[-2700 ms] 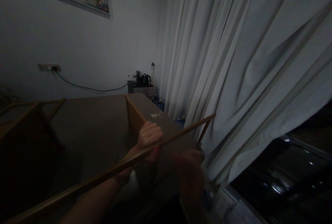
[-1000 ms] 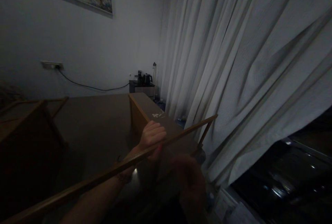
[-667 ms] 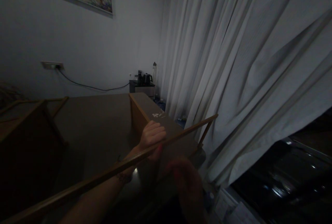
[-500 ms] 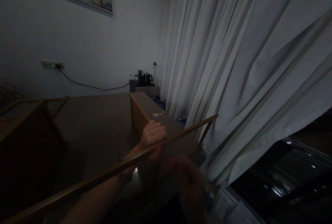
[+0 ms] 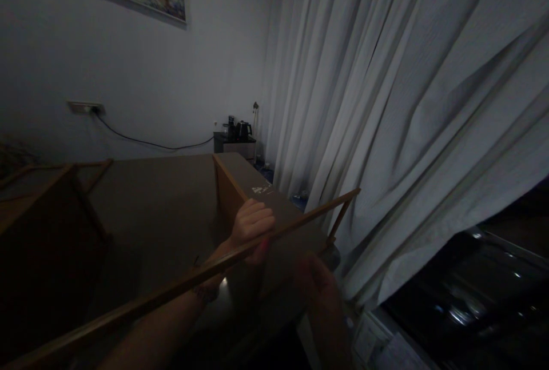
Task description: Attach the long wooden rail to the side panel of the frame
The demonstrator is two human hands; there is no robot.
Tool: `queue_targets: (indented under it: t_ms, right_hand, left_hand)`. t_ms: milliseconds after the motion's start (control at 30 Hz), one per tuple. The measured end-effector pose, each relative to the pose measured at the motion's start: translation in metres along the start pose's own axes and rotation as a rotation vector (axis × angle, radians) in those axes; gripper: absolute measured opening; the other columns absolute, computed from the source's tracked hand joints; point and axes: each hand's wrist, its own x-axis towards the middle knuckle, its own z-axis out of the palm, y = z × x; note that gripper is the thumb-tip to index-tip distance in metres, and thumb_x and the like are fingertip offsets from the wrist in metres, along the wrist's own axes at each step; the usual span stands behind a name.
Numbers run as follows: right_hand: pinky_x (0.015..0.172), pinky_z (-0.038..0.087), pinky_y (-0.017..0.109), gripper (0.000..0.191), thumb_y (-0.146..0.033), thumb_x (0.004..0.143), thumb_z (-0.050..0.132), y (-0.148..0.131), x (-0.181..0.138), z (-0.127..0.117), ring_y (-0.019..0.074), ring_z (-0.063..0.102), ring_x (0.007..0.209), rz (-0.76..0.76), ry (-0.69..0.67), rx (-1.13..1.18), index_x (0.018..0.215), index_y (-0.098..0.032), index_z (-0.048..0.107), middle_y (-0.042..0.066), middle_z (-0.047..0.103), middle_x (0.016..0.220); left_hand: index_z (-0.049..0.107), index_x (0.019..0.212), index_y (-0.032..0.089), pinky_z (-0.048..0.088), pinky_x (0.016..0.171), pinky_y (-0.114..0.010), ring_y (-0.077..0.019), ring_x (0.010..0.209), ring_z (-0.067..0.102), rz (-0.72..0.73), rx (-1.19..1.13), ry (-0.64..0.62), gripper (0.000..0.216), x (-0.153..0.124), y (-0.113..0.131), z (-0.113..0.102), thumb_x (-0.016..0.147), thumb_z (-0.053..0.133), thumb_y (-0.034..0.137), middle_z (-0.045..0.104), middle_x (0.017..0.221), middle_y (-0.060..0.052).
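Observation:
A long narrow wooden bar runs slantwise across the view from lower left to a short leg at right. My left hand is closed at its far side, with curled fingers above the bar and the thumb showing below; the bar covers part of the palm. My left forearm passes beneath it. On the near side, lower right of the left hand, my right hand is smeared by motion and dark. Its fingers look bent, but anything in them cannot be made out.
A brown panel has an upright wooden board and small pale scraps at its right. A dark wooden box-like part stands left. White curtains hang at right, near a glossy black object. A kettle stands behind.
My right hand has shifted slightly right, away from my left thumb, and is still blurred. My left hand and the wooden bar have stayed in place.

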Motion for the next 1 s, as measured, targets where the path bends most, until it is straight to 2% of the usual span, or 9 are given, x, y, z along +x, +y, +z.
queue_targets:
  t_ms: [133,267,367,433,533,667,733,800,1000]
  right_hand:
    - [0.057,0.043,0.02,0.031,-0.052,0.084,0.064,-0.008,-0.002,0.001,0.0109,0.051,0.06,-0.097,0.061,-0.08,0.078,-0.021,0.06,-0.004,0.054,0.069]
    - [0.07,0.046,0.024,0.01,-0.029,0.091,0.062,-0.014,-0.004,0.0,0.0127,0.06,0.073,-0.509,0.179,-0.418,0.096,-0.026,0.069,-0.002,0.066,0.079]
    - [0.07,0.044,0.024,0.024,-0.016,0.092,0.059,-0.017,-0.004,-0.001,0.0112,0.06,0.067,-0.827,0.174,-0.621,0.11,-0.027,0.069,-0.003,0.068,0.074]
    - [0.066,0.045,0.023,0.026,-0.013,0.092,0.058,-0.018,-0.005,0.0,0.0104,0.06,0.064,-0.903,0.131,-0.622,0.112,-0.025,0.069,-0.003,0.068,0.072]
    - [0.064,0.05,0.02,0.022,-0.014,0.093,0.058,-0.021,-0.007,0.002,0.0106,0.064,0.069,-0.822,0.018,-0.507,0.108,-0.024,0.07,-0.001,0.07,0.077]
    - [0.065,0.055,0.022,0.019,-0.032,0.094,0.057,-0.025,-0.009,0.004,0.0147,0.069,0.076,-0.716,-0.086,-0.36,0.104,-0.024,0.071,0.003,0.073,0.084]
    - [0.062,0.055,0.022,0.02,-0.032,0.095,0.055,-0.025,-0.009,0.004,0.0144,0.068,0.071,-0.698,-0.057,-0.338,0.099,-0.025,0.073,0.002,0.072,0.08]
    - [0.062,0.055,0.02,0.02,-0.023,0.094,0.054,-0.023,-0.008,0.004,0.0127,0.067,0.068,-0.673,-0.01,-0.354,0.097,-0.025,0.073,0.001,0.071,0.077]
    - [0.075,0.059,0.023,0.039,-0.016,0.092,0.055,-0.01,-0.006,0.004,0.0145,0.073,0.086,-0.553,0.087,-0.369,0.13,-0.025,0.058,0.002,0.076,0.098]
  left_hand:
    - [0.039,0.057,0.024,0.031,0.055,-0.036,-0.019,0.054,0.036,0.004,0.0,0.042,0.053,0.001,0.0,0.001,0.096,0.009,0.044,0.04,0.053,-0.001]
    - [0.036,0.056,0.023,0.032,0.056,-0.035,-0.0176,0.053,0.038,-0.016,0.022,0.025,0.051,0.002,0.005,-0.003,0.097,0.014,0.042,0.041,0.052,0.0]
    - [0.04,0.057,0.023,0.035,0.057,-0.036,-0.0186,0.054,0.04,-0.032,0.012,0.047,0.055,0.004,0.011,-0.007,0.098,0.01,0.044,0.042,0.053,0.0]
    - [0.041,0.058,0.024,0.036,0.057,-0.037,-0.019,0.054,0.039,-0.034,0.006,0.085,0.055,0.005,0.013,-0.008,0.098,0.009,0.045,0.042,0.053,0.0]
    - [0.041,0.058,0.024,0.036,0.057,-0.037,-0.0194,0.055,0.04,-0.039,-0.004,0.078,0.054,0.005,0.014,-0.007,0.097,0.011,0.046,0.043,0.054,-0.001]
    - [0.039,0.057,0.024,0.035,0.057,-0.037,-0.0195,0.055,0.038,-0.075,-0.003,0.094,0.053,0.006,0.016,-0.007,0.097,0.011,0.045,0.041,0.053,0.0]
    - [0.04,0.057,0.024,0.035,0.057,-0.037,-0.0194,0.055,0.038,-0.077,-0.004,0.097,0.054,0.006,0.018,-0.009,0.097,0.011,0.046,0.04,0.053,0.0]
    - [0.04,0.057,0.024,0.036,0.058,-0.037,-0.0193,0.056,0.04,-0.087,-0.003,0.072,0.055,0.008,0.021,-0.011,0.098,0.011,0.046,0.041,0.054,0.0]
    - [0.037,0.057,0.024,0.033,0.057,-0.036,-0.0187,0.055,0.04,-0.073,0.016,0.06,0.052,0.01,0.022,-0.015,0.099,0.012,0.044,0.041,0.053,0.0]
